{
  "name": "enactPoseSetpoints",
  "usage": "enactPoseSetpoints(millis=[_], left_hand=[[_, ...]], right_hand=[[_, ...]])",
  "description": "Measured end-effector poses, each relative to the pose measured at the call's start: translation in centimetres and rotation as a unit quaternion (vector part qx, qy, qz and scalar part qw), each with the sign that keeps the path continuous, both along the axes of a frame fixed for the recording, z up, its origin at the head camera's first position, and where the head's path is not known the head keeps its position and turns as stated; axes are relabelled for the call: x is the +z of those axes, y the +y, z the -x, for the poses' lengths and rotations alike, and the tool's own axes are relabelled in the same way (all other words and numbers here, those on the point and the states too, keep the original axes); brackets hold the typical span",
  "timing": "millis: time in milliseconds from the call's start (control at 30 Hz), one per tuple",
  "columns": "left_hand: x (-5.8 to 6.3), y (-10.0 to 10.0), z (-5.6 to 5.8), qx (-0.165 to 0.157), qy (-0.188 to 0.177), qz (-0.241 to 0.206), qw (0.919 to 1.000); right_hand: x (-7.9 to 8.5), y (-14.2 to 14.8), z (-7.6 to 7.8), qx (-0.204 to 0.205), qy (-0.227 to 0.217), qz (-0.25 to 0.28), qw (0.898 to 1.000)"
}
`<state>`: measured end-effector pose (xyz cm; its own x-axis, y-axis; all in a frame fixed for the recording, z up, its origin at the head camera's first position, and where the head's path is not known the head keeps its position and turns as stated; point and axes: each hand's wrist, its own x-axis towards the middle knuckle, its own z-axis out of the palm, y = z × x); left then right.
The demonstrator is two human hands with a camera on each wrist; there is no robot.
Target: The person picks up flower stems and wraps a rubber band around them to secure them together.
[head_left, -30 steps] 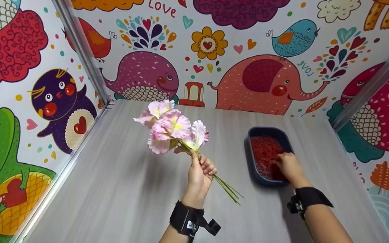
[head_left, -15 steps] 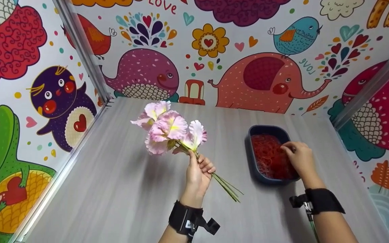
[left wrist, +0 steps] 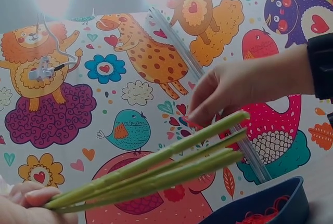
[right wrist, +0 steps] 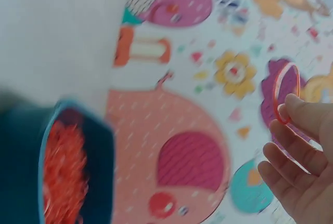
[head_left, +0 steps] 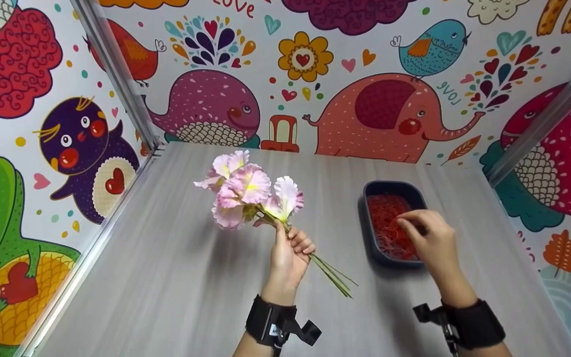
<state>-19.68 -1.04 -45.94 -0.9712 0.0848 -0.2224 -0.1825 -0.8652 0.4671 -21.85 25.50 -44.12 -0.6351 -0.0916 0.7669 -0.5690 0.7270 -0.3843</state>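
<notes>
My left hand (head_left: 290, 255) grips a small bunch of artificial irises by their green stems (left wrist: 151, 174). The pink and white blossoms (head_left: 251, 191) fan out above the thumb, and the cut stem ends stick out below the fist toward the right. Over the right side of a dark blue tub (head_left: 371, 248), my right hand (head_left: 431, 238) is raised. Its thumb and forefinger pinch one red rubber band (right wrist: 287, 91), which stands up as a loop in the right wrist view. Many more red rubber bands (head_left: 389, 228) lie heaped in the tub.
A grey wood-grain table (head_left: 166, 277) lies under both hands. Walls printed with cartoon animals (head_left: 374, 119) enclose it at the back and sides, with metal rails (head_left: 117, 74) at the corners. Black camera straps (head_left: 271, 320) are wrapped round both wrists.
My right hand has come up out of the tub with a red rubber band between its fingertips. The left hand keeps hold of the irises, almost unmoved.
</notes>
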Motion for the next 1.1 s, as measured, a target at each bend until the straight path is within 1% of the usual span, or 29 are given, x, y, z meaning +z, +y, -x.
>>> enactPoseSetpoints(millis=[133,233,333,433,633,800,900,1100], left_hand=[[0.1,-0.1,-0.2,0.001,-0.002,-0.009,1.0000],[0.2,-0.1,-0.3,0.000,-0.002,-0.017,0.9999],[0.3,-0.2,-0.4,-0.002,0.001,-0.025,0.9997],[0.5,-0.3,-0.5,-0.003,0.002,-0.032,0.9995],[1.0,-0.4,-0.7,-0.007,0.006,-0.040,0.9991],[1.3,-0.6,-0.8,-0.017,0.013,-0.048,0.9986],[1.4,-0.6,-1.0,-0.022,0.013,-0.051,0.9983],[1.7,-0.4,-1.2,-0.030,0.015,-0.055,0.9979]], right_hand=[[0.6,-1.4,-1.8,0.059,0.032,0.004,0.998],[0.7,-2.3,-3.0,0.098,0.052,0.005,0.994],[0.7,-3.2,-4.0,0.128,0.065,0.000,0.990],[0.6,-4.0,-4.9,0.152,0.068,-0.011,0.986],[0.2,-5.1,-6.5,0.169,0.067,-0.020,0.983],[-0.2,-5.9,-7.0,0.190,0.066,-0.017,0.979],[-0.3,-6.2,-7.0,0.201,0.062,-0.012,0.978],[-0.3,-6.7,-6.8,0.212,0.057,-0.021,0.975]])
